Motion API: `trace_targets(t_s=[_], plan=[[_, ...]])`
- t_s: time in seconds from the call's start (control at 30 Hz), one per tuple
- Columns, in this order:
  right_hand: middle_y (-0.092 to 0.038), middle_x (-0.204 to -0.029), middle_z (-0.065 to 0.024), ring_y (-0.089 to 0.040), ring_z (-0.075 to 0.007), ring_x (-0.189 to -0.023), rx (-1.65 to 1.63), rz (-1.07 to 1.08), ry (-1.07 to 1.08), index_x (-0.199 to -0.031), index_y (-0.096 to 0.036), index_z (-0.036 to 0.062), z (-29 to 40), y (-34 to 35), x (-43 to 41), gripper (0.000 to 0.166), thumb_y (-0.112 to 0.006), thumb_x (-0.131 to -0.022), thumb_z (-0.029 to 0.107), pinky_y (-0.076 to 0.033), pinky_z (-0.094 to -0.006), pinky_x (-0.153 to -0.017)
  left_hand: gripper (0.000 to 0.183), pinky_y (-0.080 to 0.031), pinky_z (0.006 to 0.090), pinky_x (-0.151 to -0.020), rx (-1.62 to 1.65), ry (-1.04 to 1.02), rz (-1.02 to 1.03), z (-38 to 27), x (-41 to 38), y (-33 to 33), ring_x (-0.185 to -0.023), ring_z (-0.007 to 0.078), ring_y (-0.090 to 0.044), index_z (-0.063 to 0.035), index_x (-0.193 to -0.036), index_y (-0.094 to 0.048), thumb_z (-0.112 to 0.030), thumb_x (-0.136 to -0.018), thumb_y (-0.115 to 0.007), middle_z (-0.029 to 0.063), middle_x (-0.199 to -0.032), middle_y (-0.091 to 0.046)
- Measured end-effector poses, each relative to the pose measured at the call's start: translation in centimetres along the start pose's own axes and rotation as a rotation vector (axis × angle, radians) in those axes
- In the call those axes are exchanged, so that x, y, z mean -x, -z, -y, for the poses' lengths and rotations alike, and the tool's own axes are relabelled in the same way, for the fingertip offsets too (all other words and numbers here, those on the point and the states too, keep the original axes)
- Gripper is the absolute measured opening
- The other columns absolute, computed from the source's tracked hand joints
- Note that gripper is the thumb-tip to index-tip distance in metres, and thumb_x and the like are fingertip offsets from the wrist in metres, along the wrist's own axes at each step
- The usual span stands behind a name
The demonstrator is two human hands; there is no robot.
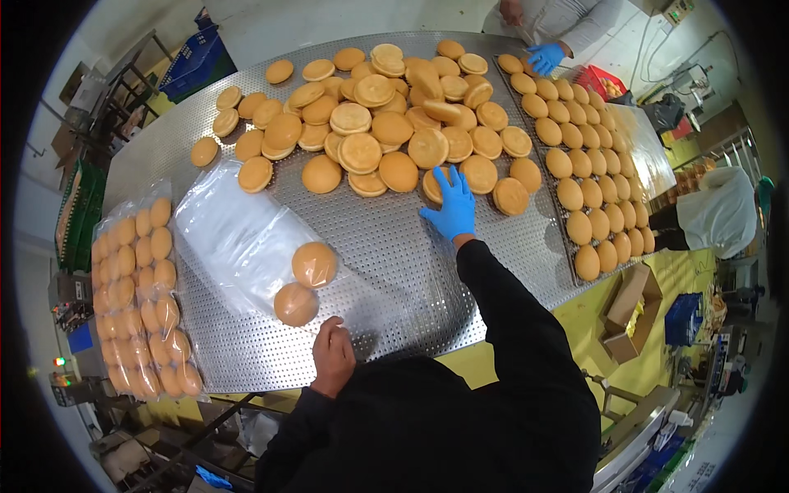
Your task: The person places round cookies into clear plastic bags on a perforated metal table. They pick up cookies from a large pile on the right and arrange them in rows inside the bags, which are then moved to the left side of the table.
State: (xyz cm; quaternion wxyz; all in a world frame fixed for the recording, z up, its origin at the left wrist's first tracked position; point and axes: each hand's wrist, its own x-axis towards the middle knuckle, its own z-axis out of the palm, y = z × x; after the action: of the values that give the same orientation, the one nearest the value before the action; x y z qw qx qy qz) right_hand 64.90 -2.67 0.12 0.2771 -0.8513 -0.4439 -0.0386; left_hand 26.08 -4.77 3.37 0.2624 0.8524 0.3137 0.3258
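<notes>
My right hand (454, 203), in a blue glove, reaches over the perforated metal table (394, 265) with fingers spread, its fingertips at a round bun (433, 187) on the near edge of a loose heap of buns (373, 91). Bare and curled, my left hand (333, 354) pinches the edge of a clear plastic bag at the table's near edge. Just beyond it, two buns (314, 265) lie inside that bag. A stack of flat clear plastic bags (246, 228) lies to the left of centre, partly under the bag with the two buns.
Bagged buns (143, 308) are stacked at the table's left end. Rows of buns (579, 163) sit on a tray at the right. A co-worker's gloved hand (546, 58) touches that tray's far corner. Another person (715, 209) stands farther right. An open cardboard box (632, 314) is on the floor.
</notes>
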Motion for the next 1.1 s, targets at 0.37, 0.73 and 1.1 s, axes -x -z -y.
trace_targets(t_s=[0.37,0.73,1.1], plan=[[-0.052,-0.139,-0.0192,-0.051,-0.0337,-0.129,-0.579,-0.547,-0.154,-0.137,-0.051,0.0001,-3.2,-0.2,-4.2,0.06,-0.077,-0.086,0.019,-0.04,-0.042,-0.11,0.038,-0.046,0.0404,-0.072,-0.223,-0.012,0.11,-2.7,1.2,0.2,-0.087,0.0289,-0.057,0.0029,-0.103,-0.07,0.01,-0.067,-0.063,0.0154,-0.127,-0.063],[-0.04,-0.152,-0.0252,-0.041,-0.041,-0.14,-0.014,-0.218,-0.246,-0.154,-0.034,0.0109,-4.4,-1.3,-3.6,0.098,-0.086,-0.073,0.031,-0.038,-0.0476,-0.114,0.051,-0.058,0.0361,-0.07,-0.152,0.09,0.103,-3.5,1.8,0.8,-0.087,0.0292,-0.07,0.0022,-0.122,-0.065,0.01,-0.071,-0.06,0.0141,-0.133,-0.064],[-0.05,-0.146,-0.0172,-0.053,-0.0334,-0.132,-1.957,0.759,-0.911,-0.147,-0.043,0.0061,4.3,7.1,24.8,0.075,-0.059,-0.093,0.057,-0.046,-0.0509,-0.107,0.075,-0.057,0.0402,-0.072,0.036,0.039,0.249,-2.7,2.3,3.7,-0.083,0.0324,-0.068,0.0023,-0.145,-0.045,0.009,-0.072,-0.058,0.0172,-0.155,-0.043]])
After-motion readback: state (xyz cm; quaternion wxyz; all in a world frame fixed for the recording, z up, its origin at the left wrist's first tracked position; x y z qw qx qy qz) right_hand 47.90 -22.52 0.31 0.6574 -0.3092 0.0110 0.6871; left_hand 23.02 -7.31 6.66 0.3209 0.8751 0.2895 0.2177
